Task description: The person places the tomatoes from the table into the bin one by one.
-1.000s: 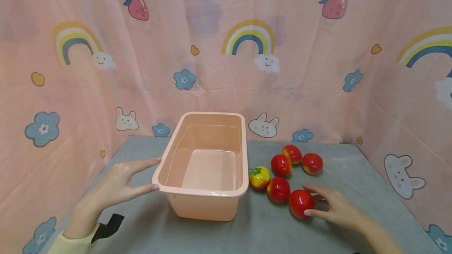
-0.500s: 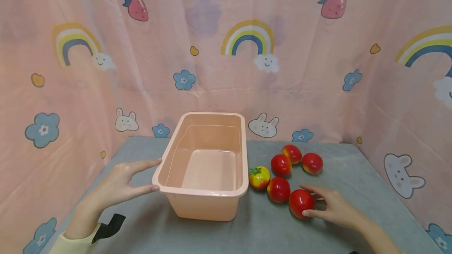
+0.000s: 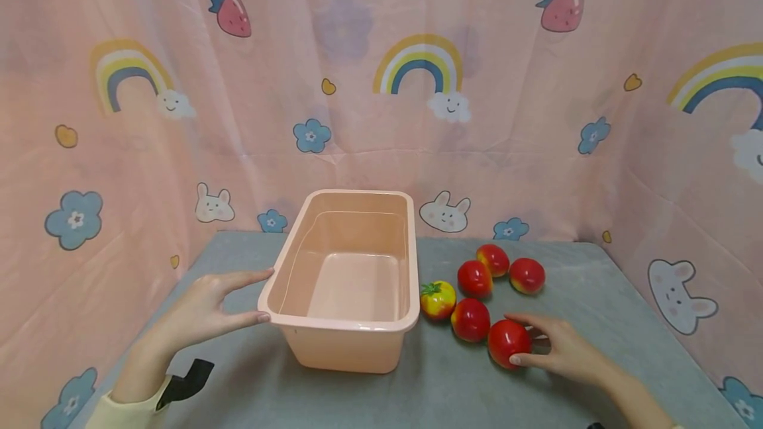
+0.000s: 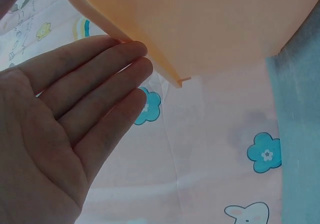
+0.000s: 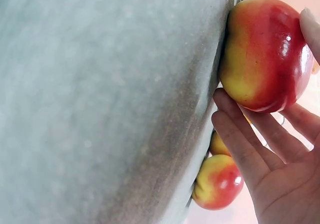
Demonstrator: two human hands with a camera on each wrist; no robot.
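My right hand is around a glossy red apple on the table, thumb at its near side and fingers at its far side. In the right wrist view this apple shows yellow low down and rests on the grey surface. My left hand touches the left rim of a peach plastic basin with thumb and fingertips. From the left wrist, its fingers look straight against the rim. The basin's inside is bare.
Left of the held apple lies another red apple, then a yellow-red fruit with green leaves against the basin. Several more red fruits, one at the right, lie behind. A patterned pink curtain encloses the grey table.
My right hand has shifted very slightly left, closer around the apple. The left hand, the basin and the fruits stay in place.
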